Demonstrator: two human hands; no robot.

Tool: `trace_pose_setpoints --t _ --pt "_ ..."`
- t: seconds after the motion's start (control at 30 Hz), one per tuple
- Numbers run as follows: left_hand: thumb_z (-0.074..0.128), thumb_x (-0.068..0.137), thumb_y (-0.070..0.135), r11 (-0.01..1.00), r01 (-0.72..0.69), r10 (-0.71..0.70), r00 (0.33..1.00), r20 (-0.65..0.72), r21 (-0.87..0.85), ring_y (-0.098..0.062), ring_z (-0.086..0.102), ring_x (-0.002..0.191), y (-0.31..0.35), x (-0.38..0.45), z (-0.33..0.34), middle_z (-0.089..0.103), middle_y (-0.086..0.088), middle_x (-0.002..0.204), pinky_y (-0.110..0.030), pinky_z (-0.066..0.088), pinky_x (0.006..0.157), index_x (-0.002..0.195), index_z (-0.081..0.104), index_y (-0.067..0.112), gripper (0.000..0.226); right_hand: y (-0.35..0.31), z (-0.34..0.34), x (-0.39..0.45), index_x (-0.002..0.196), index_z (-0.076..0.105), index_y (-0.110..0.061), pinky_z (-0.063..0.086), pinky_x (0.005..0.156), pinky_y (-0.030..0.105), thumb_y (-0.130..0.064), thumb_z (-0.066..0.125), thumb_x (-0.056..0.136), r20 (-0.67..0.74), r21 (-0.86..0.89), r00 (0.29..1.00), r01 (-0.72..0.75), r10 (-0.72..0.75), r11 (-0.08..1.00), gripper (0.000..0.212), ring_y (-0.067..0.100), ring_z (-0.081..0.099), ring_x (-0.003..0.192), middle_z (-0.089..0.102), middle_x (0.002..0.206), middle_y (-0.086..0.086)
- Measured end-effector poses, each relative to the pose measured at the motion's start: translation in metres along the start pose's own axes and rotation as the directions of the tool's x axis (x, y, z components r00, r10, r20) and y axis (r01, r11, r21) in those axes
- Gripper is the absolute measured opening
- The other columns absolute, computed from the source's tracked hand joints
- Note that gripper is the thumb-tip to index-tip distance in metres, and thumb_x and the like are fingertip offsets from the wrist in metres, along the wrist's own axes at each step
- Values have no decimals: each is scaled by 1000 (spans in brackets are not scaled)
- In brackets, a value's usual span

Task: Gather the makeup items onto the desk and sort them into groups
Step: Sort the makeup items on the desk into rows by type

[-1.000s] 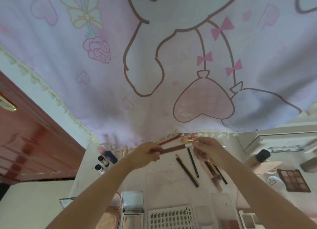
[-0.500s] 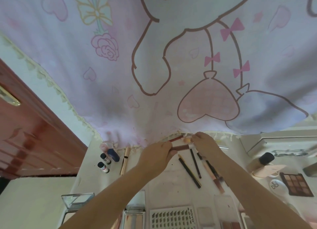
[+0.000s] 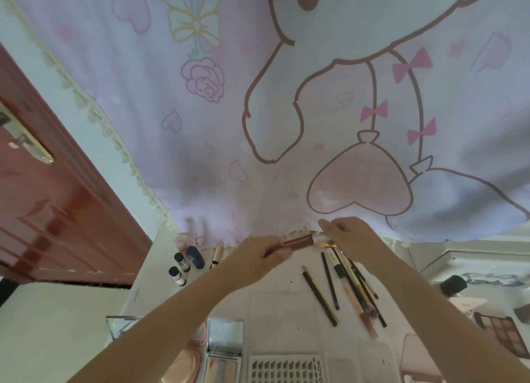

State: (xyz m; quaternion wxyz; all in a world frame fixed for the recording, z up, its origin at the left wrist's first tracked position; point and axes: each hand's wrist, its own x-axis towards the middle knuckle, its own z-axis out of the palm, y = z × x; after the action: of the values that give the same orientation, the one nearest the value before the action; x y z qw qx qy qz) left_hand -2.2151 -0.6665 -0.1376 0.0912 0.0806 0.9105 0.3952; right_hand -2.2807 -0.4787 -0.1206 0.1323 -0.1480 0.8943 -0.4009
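Pink cloth: a big curtain (image 3: 258, 110) with hearts, bows and a rose hung behind the white desk (image 3: 275, 291).
Left hand: the left hand (image 3: 258, 258) was closed around one end of a dark red tube (image 3: 298, 241) — held up just above the desk.
Right hand: the right hand (image 3: 351, 239) pinched the tube's pale other end, close to the left hand.
Pencils: a bunch of pencils and brushes (image 3: 348, 291) lay on the desk under the right arm.
Bottles: three small bottles (image 3: 185, 263) stood at the desk's left back corner.
Palette: a brown eyeshadow palette (image 3: 503, 336) lay far right — well apart from the pencils.
Front edge: a mirror case (image 3: 225, 338) sat beside a lash tray (image 3: 286, 368).
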Motion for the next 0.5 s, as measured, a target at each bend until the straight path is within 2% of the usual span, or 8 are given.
trace_pose_setpoints --t 0.1,0.17,0.23,0.3,0.33,0.4,0.47,0.5 --pt "49 91 31 1000 -9 9 1000 11 8 4 41 49 -1 -3 -1 51 13 70 -1 36 47 85 41 32 10 2 -2 -3 60 46 -12 32 39 12 -21 52 90 35 206 999 18 -26 978 32 2 34 30 41 38 -7" --pt "46 93 27 999 8 -9 1000 -20 -46 4 41 45 -1 -3 -4 52 10 73 -3 35 45 81 36 34 17 0 -5 -4 69 54 -20 45 51 20 -9 56 86 4 304 991 128 -136 944 21 6 49 44 52 52 -7" --pt "43 94 25 1000 6 -7 999 -52 -18 3 40 44 -2 -3 -8 48 12 68 -3 35 45 79 36 33 19 -3 -7 -2 76 56 -26 51 62 25 0 56 83 19 360 976 195 -216 912 27 10 58 61 59 69 -8" --pt "42 95 24 999 -1 5 996 -87 43 2 39 50 -5 -4 -12 44 13 64 -2 36 49 83 41 28 13 -9 -6 1 85 55 -25 52 56 22 -6 56 85 86 403 972 166 -218 900 19 11 61 62 62 77 -7" --pt "43 95 23 997 -12 20 994 -107 80 2 38 53 -7 -5 -13 43 14 64 -2 36 53 84 42 26 11 -13 -4 3 84 55 -22 48 49 18 -15 54 88 129 382 975 120 -182 916 8 7 60 54 63 71 -6" --pt "42 94 23 986 -38 61 988 -140 161 2 37 58 -9 -6 -16 41 15 65 -4 36 60 83 44 24 12 -19 2 8 71 54 -16 36 37 10 -30 45 92 167 191 980 71 -104 979 27 1 46 33 55 43 -7" --pt "42 95 24 973 -47 84 984 -158 224 2 37 60 -11 -7 -20 39 14 66 -7 34 60 82 44 22 13 -21 7 12 63 49 -18 32 36 7 -30 43 94 128 14 983 130 -130 991 33 0 38 27 46 33 -10" --pt "41 95 24 970 -42 84 982 -168 238 1 36 61 -13 -7 -22 38 14 66 -8 33 60 81 45 22 14 -21 9 12 65 49 -21 33 38 7 -25 46 93 110 31 979 172 -174 985 28 0 40 30 47 37 -11"
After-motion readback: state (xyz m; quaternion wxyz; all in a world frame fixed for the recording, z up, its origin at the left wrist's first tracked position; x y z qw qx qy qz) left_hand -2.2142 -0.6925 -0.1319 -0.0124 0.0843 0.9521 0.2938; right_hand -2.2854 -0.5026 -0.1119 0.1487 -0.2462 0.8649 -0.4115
